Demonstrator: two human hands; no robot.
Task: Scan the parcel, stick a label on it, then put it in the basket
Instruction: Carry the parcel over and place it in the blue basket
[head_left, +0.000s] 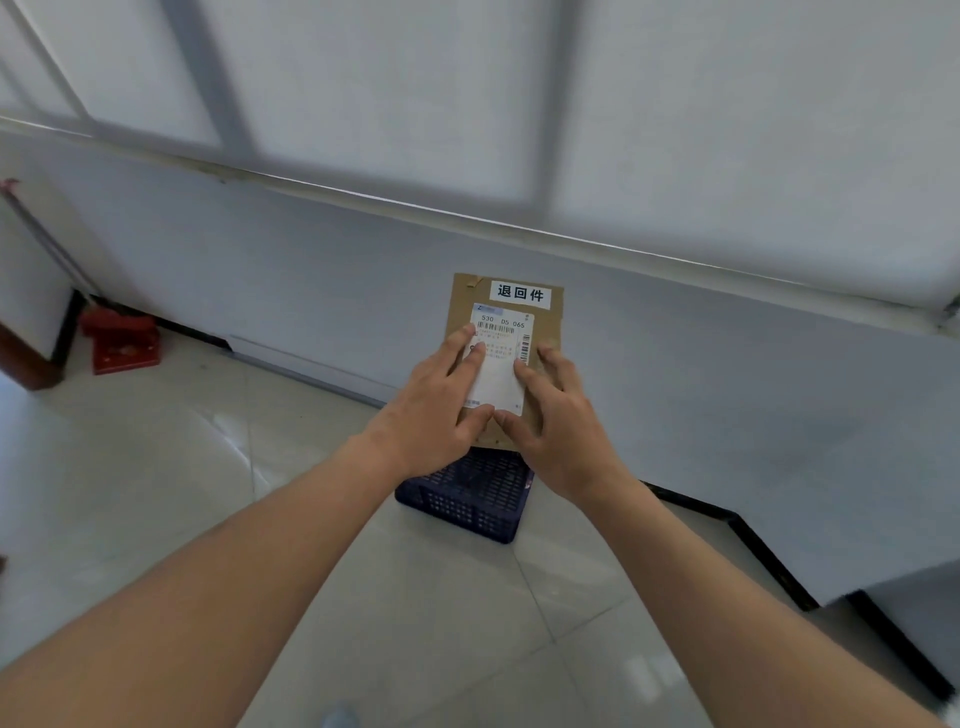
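A flat brown cardboard parcel (464, 306) is held out in front of me, above a dark blue plastic basket (475, 499) that stands on the floor by the wall. It carries a white shipping label (501, 338) with barcodes and a white strip label (519, 294) with black characters along its top edge. My left hand (436, 410) grips the parcel's left side, fingers spread over the shipping label. My right hand (556, 415) grips the right side, thumb near the label's lower edge. The parcel's lower part is hidden behind my hands.
A pale wall with a window ledge (467, 218) runs behind the basket. A red box (124, 343) sits on the tiled floor (415, 597) at far left. A black skirting (753, 551) lines the wall to the right.
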